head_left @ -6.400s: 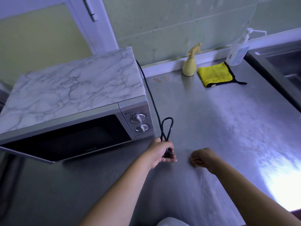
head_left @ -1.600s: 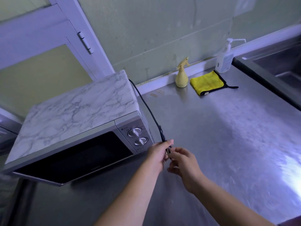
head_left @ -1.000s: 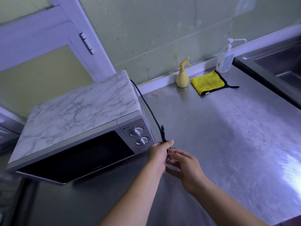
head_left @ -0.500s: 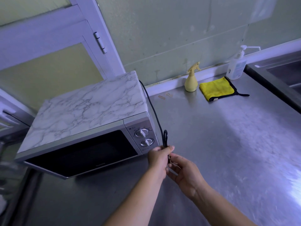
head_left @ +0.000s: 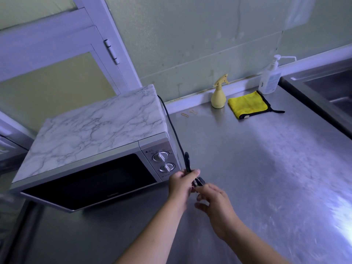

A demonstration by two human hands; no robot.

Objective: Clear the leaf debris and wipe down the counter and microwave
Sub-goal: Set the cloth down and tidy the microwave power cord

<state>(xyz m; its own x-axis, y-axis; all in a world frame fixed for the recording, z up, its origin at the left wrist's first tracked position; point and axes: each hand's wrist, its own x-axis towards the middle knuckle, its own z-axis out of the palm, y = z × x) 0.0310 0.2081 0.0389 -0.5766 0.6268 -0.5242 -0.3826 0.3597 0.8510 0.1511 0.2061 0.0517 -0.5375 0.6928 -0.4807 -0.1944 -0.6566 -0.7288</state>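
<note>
Countertop steel, wall green, left fingers gripping cord, right fingers at plug, grasp unclear

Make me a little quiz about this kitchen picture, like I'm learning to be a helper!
1. True or false: the yellow cloth lies on the counter beside the spray bottle.
2. What does the left hand grip? A) the black cord B) the spray bottle C) the yellow cloth
3. How many knobs does the microwave have?
Key: 1 true; 2 A; 3 two.
</note>
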